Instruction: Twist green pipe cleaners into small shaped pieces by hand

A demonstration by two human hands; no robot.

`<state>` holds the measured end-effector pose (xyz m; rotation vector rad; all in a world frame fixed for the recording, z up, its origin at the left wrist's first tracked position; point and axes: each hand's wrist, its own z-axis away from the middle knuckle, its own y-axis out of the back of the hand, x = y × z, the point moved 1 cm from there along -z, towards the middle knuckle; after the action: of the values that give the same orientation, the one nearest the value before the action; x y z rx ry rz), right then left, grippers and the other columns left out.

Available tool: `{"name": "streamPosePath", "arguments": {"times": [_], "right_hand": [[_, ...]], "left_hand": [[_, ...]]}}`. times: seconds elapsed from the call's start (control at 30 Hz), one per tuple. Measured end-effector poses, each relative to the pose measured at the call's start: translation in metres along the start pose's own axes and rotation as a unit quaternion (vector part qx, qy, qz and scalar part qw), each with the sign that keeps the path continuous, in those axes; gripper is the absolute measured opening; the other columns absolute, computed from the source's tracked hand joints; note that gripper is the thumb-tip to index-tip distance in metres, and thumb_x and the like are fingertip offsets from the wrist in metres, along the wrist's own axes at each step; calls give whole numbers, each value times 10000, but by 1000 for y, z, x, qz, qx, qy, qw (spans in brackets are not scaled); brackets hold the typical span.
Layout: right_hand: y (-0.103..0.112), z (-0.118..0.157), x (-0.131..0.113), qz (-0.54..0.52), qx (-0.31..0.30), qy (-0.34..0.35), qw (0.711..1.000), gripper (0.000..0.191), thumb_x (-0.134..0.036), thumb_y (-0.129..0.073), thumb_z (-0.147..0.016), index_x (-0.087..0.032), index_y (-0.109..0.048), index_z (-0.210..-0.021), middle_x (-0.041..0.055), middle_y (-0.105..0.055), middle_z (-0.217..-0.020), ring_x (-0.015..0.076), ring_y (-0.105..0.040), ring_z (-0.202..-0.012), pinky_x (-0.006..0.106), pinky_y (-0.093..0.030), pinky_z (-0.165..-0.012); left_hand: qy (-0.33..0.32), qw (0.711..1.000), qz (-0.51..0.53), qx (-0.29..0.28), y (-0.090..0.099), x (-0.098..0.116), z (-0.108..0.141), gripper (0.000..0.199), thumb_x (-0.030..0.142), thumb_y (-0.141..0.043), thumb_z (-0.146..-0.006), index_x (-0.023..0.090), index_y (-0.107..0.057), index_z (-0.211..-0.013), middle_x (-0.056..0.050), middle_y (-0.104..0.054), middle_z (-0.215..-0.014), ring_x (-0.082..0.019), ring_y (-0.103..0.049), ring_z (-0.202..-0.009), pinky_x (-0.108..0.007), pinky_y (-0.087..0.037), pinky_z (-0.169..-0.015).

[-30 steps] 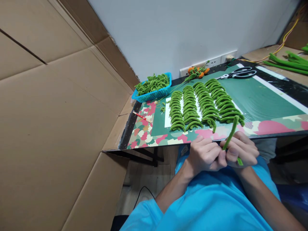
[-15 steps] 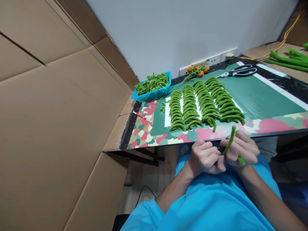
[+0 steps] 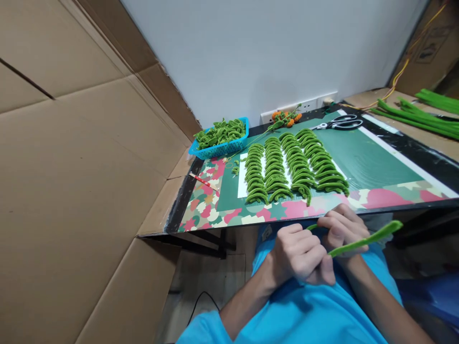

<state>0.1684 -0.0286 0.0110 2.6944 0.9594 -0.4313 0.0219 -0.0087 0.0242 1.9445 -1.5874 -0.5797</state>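
Both hands meet just off the table's front edge, around a fuzzy green stem [image 3: 373,239]. My left hand [image 3: 303,253] is closed on one part of it, fingers curled. My right hand [image 3: 344,231] is closed too, pressed on the stem beside the left. One long end sticks out to the right, and a short curved part shows between the hands at the top. Beyond the hands, several curved green pieces [image 3: 274,165] lie in columns on white paper [image 3: 242,184] on a green mat [image 3: 380,157].
A blue basket [image 3: 218,150] of green pieces stands at the back left. Orange flowers [image 3: 289,119] and black-handled scissors [image 3: 346,122] lie at the back. A red-and-white strip [image 3: 204,181] is at left, long green stems [image 3: 412,117] at far right. Cardboard [image 3: 89,181] walls the left side.
The stem's free end has swung from upright to pointing right, and it shows longer. My hands have turned slightly around it. The whole view has shifted a little.
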Motion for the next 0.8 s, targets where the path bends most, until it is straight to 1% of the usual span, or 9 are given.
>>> {"name": "streamPosePath", "arguments": {"times": [0.03,0.1,0.17,0.2,0.3,0.43,0.57,0.67,0.8], "right_hand": [[-1,0,0,-12,14,13,1000,274,-153,-428,-1011,-207,-631,-836,6,-562,-681,146,-438,-624,311,-356,-567],[-4,0,0,-20,45,35,998,259,-137,-449,-1001,-196,-640,-836,10,-588,-696,141,-446,-615,313,-355,-568],[-8,2,2,-32,76,53,995,222,-132,-493,-983,-192,-665,-855,7,-626,-718,132,-476,-599,313,-384,-576],[-9,3,3,-34,90,57,994,234,-134,-488,-986,-197,-668,-851,7,-645,-728,135,-517,-603,324,-425,-599],[-12,7,6,-19,74,52,996,243,-147,-492,-988,-190,-692,-858,22,-663,-714,159,-589,-630,345,-466,-625],[-10,9,9,-17,72,54,996,239,-175,-511,-984,-189,-729,-888,40,-694,-740,187,-621,-660,364,-483,-632],[-9,11,11,-18,76,49,996,249,-208,-521,-989,-205,-746,-882,33,-692,-724,196,-631,-674,377,-497,-666],[-9,12,12,-22,73,44,996,242,-212,-533,-983,-206,-753,-882,32,-692,-725,190,-613,-664,370,-483,-655],[-10,10,11,-27,78,49,995,232,-196,-541,-971,-194,-753,-877,33,-683,-725,165,-549,-616,339,-416,-591]], "left_hand": [[8,1000,-12,-9,5,-3,-8,425,294,-497,-967,246,-389,-558,57,-287,-498,-117,-290,-434,-358,-256,-516],[4,1000,-26,-16,14,-10,-22,414,287,-482,-995,241,-437,-585,55,-352,-498,-114,-334,-442,-337,-272,-528],[25,999,-33,-25,21,-19,-33,408,263,-475,-1019,234,-467,-613,48,-431,-505,-111,-389,-452,-319,-300,-545],[33,999,-27,-26,23,-23,-38,410,253,-474,-1029,230,-476,-619,47,-459,-505,-109,-410,-453,-313,-309,-550],[76,996,-12,-43,26,-30,-48,415,217,-475,-1036,220,-512,-622,33,-540,-519,-114,-482,-472,-310,-317,-552],[144,986,0,-89,26,-30,-51,416,234,-509,-1034,210,-579,-624,15,-607,-554,-131,-548,-519,-309,-347,-572],[188,976,30,-102,29,-27,-50,456,267,-490,-1064,205,-626,-633,15,-619,-566,-129,-536,-523,-311,-347,-566],[197,974,29,-104,29,-26,-49,462,281,-489,-1071,204,-643,-643,13,-631,-575,-131,-546,-530,-318,-347,-564],[188,978,6,-86,25,-24,-46,455,269,-493,-1055,206,-614,-621,14,-633,-562,-131,-555,-522,-330,-346,-570]]}}
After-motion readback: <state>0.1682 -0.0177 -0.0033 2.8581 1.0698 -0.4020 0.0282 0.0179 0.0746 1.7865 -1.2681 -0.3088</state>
